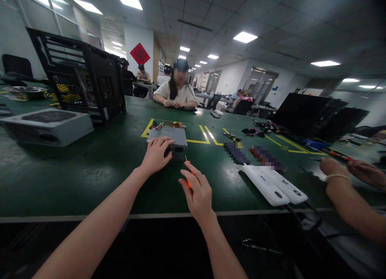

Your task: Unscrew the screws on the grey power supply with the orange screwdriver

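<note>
A grey computer power supply [173,134] sits on the green table in front of me, a bundle of coloured cables [169,124] at its far side. My left hand [157,153] grips its near left part, fingers over the top and thumb against the near face. In my right hand [197,190] is a screwdriver [189,182] with an orange handle. Its thin shaft points up and away, the tip at the near right corner of the power supply. Whether the tip sits in a screw is too small to tell.
A larger grey power supply [51,124] and a black computer case [87,76] stand at left. White power banks [265,184] lie at right, near loose cables [262,128] and dark monitors [313,116]. Another person's hands [334,170] work at far right; a person [176,88] sits opposite.
</note>
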`<action>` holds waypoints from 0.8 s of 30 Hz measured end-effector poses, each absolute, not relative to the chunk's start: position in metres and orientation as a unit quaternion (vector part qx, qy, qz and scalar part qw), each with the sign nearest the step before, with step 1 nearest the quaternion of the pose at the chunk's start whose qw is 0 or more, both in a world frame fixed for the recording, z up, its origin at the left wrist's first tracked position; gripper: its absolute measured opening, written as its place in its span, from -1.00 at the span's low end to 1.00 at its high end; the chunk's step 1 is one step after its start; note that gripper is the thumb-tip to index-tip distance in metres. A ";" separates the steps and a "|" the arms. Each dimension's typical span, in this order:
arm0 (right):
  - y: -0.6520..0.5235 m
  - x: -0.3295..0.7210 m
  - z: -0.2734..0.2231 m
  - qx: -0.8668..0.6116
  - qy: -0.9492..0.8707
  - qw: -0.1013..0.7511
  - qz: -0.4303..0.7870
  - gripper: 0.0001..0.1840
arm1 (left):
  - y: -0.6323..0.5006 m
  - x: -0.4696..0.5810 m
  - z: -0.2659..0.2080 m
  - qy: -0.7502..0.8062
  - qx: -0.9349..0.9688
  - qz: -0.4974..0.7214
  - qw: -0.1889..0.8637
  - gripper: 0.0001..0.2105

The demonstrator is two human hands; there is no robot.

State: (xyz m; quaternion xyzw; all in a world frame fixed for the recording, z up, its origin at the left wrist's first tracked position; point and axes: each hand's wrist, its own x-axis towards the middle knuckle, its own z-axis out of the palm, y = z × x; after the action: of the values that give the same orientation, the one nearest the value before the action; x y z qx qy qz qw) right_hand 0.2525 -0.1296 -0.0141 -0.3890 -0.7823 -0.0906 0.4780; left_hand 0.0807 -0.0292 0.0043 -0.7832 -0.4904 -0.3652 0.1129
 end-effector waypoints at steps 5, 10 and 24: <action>-0.136 0.253 -0.009 -0.372 -0.790 0.487 0.007 -0.71 | -0.030 0.081 0.005 -0.496 -0.777 -0.371 0.111 -0.64; -0.137 0.253 -0.007 -0.363 -0.799 0.480 -0.008 -0.60 | -0.031 0.081 0.006 -0.490 -0.781 -0.371 0.110 -0.64; -0.129 0.254 -0.017 -0.416 -0.730 0.531 -0.107 -0.90 | -0.027 0.080 0.002 -0.488 -0.778 -0.374 0.131 -0.64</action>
State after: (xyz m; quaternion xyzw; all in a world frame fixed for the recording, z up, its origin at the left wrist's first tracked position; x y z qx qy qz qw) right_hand 0.2538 -0.1287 -0.0171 -0.4160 -0.7305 -0.1065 0.5311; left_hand 0.0804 -0.0274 0.0022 -0.7778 -0.4879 -0.3740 0.1308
